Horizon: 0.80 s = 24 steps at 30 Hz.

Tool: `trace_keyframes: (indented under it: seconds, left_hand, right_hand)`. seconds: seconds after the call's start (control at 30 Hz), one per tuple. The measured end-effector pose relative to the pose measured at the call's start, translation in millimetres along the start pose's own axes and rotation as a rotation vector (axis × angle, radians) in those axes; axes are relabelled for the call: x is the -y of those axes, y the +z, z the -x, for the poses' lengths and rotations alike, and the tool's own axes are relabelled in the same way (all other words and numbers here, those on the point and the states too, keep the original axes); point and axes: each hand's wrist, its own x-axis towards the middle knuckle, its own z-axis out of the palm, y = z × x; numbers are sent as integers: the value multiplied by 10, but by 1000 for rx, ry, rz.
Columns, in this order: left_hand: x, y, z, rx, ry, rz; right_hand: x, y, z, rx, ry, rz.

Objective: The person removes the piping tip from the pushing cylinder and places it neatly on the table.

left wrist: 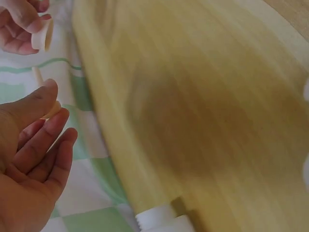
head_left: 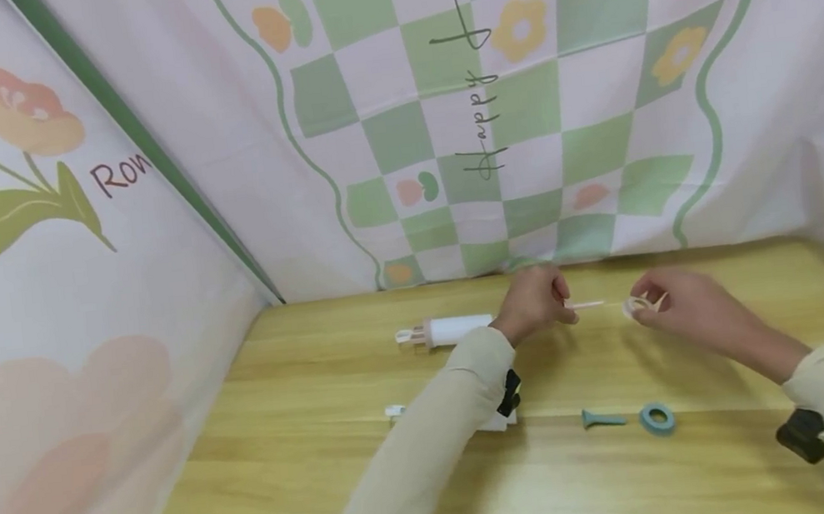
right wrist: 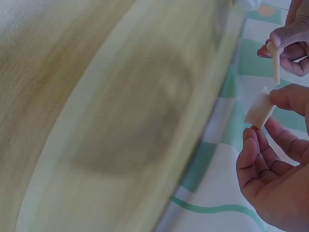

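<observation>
In the head view, my left hand (head_left: 535, 303) pinches a pale pink peg (head_left: 586, 304) by its wider end, and the thin shaft points right. The left wrist view shows the peg (left wrist: 37, 75) between thumb and fingers. Across a small gap, my right hand (head_left: 696, 307) grips a pale pink ring (head_left: 629, 309) by its rim. Seen from the right wrist, the ring (right wrist: 259, 110) is held edge-on near the peg's tip (right wrist: 276, 79), apart from it. Both hands are above the table's far side.
Behind the left wrist lies a white cylinder (head_left: 457, 330) with a pink collar. A second white object (head_left: 395, 410) is mostly hidden under the left forearm. Nearer me on the wooden table (head_left: 315, 485) lie a teal peg (head_left: 604, 418) and a teal ring (head_left: 657, 419). A patterned cloth (head_left: 436, 129) hangs behind.
</observation>
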Motion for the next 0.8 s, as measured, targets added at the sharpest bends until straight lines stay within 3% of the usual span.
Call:
trace_keyframes:
  seconds: [0.17,0.33,0.43,0.63,0.8]
  left_hand:
    - [43,91,-43,1,-47,-137]
    - [39,194,-91,40,-179,-229]
    - [19,274,-123,56,-227,-268]
    - [3,407,-145,84,-242,-384]
    - [11,460,-126,83,-203,-451]
  right_hand:
    - [-21,101,-79,42,3,7]
    - [-72,159,-120,75,25,20]
    - [-102,192,-124,77,34,28]
    - [-170,270,-123,108,40,36]
    - [-178,306,-131,114,53,17]
